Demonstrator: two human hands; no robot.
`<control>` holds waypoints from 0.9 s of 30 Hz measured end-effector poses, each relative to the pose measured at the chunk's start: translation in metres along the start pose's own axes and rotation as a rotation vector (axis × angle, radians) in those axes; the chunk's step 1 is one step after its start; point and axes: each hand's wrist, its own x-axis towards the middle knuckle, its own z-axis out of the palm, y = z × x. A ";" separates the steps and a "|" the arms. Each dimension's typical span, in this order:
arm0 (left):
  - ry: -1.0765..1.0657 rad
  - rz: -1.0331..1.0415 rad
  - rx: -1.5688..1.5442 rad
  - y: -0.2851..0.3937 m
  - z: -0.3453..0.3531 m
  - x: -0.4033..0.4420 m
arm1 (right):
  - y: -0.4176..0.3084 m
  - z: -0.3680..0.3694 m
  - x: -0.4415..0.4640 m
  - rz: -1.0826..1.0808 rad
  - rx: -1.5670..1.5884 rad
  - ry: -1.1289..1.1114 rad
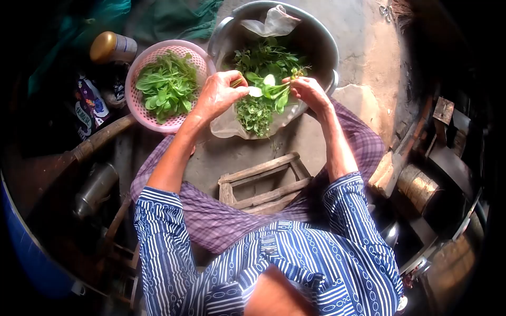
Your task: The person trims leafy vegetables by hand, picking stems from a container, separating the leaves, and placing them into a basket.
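Note:
My right hand (311,94) pinches a sprig of leafy greens (278,92) near its stem end, with the leaves pointing left. My left hand (220,95) is closed, and thin stem pieces show between its thumb and fingers. Both hands are above a large grey metal basin (331,47). More leafy greens (271,55) lie in the basin, and a smaller heap of greens (254,117) sits toward its near side on a translucent plastic sheet (224,125). Left of my left hand, a pink perforated basket (133,100) holds a pile of green leaves (168,87).
A small wooden stool frame (258,171) stands between my knees. Beyond the basket lies a jar with a gold lid (113,47). A metal cylinder (96,189) is at the left. Wood pieces (387,174) and a rusty can (416,181) crowd the right.

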 end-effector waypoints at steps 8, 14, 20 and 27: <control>-0.098 -0.023 -0.374 0.015 -0.002 0.001 | -0.020 0.054 -0.017 -0.098 0.162 -0.288; -0.192 -0.101 -0.268 -0.003 0.012 0.008 | -0.021 0.084 -0.010 -0.228 0.179 -0.224; -0.110 -0.156 -0.354 -0.008 0.008 0.007 | -0.019 0.089 -0.010 -0.289 0.032 -0.110; -0.140 -0.120 -0.330 0.001 0.007 0.006 | -0.022 0.081 -0.012 -0.163 -0.050 -0.146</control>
